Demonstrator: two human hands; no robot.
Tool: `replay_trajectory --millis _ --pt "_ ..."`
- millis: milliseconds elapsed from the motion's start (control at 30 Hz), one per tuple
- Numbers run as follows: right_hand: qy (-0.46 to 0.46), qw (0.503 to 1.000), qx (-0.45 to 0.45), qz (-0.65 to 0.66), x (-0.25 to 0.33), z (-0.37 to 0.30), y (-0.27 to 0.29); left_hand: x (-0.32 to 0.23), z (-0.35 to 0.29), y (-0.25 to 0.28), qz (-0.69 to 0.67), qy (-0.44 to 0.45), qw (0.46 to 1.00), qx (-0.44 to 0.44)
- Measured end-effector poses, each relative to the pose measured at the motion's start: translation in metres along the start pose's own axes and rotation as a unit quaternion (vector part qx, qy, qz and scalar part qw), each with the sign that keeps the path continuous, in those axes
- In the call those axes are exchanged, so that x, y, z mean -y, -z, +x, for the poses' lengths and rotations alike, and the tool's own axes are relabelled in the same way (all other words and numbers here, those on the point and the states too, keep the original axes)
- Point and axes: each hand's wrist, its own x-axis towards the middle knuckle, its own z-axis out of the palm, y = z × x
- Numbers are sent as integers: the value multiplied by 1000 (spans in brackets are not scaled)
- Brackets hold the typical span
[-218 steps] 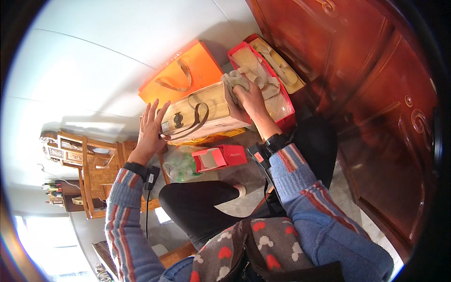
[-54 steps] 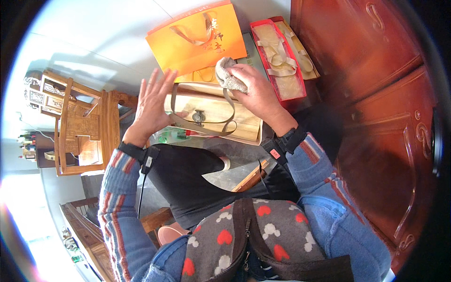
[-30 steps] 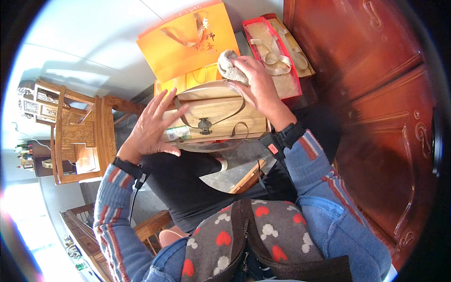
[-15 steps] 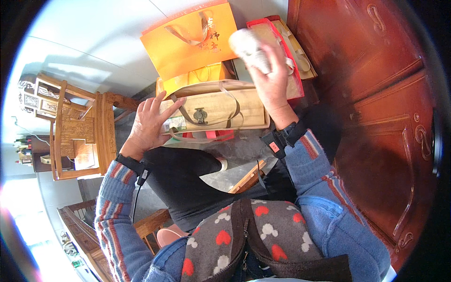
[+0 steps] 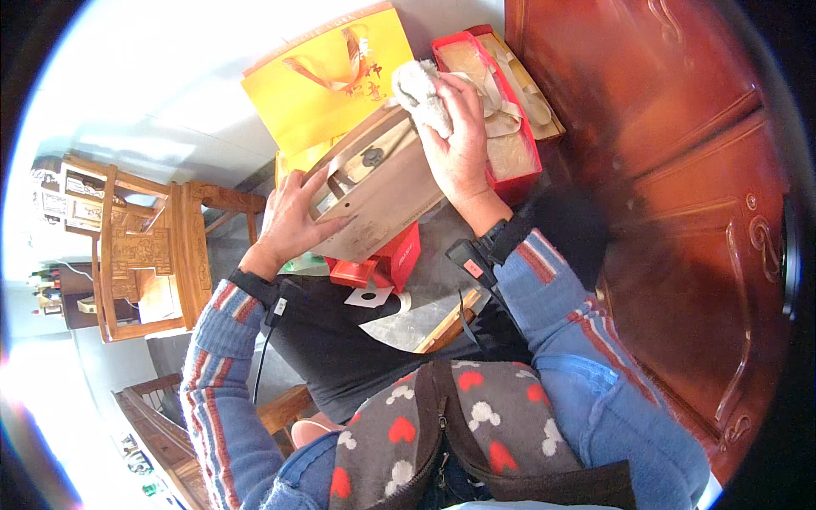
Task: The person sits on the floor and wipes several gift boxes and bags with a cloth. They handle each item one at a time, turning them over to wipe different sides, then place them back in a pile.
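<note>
White wall [image 5: 200, 110] behind; hands [image 5: 287, 223] [image 5: 457, 149] hold bag [image 5: 387, 204], cloth [image 5: 416, 87].

A big yellow paper bag [image 5: 272, 93] with a ribbon handle stands by the white wall [image 5: 191, 110], and near it a long red box [image 5: 517, 182] with pale ribbon lies right beside a tan box [image 5: 542, 117]. Shiny red-brown wood [image 5: 697, 170] with carved curls fills the right side. A carved wooden chair [image 5: 140, 246] is on the left, and another red box [image 5: 399, 265] sits low, near the gray floor [image 5: 399, 330].
</note>
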Motion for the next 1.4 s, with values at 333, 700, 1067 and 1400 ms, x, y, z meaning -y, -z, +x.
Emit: replay_trajectory --millis 333,700,1067,1400 --pt "-73 990 -108 62 1 9 10 -13 -31 50 -3 -31 999 -20" --pt "-148 976 -136 90 5 16 26 -1 -34 134 40 -25 995 -85" --pt "-226 953 -145 137 -1 17 20 77 59 116 2 -101 994 -38" --pt "-255 947 -95 170 -8 13 -3 162 89 86 6 -11 1000 13"
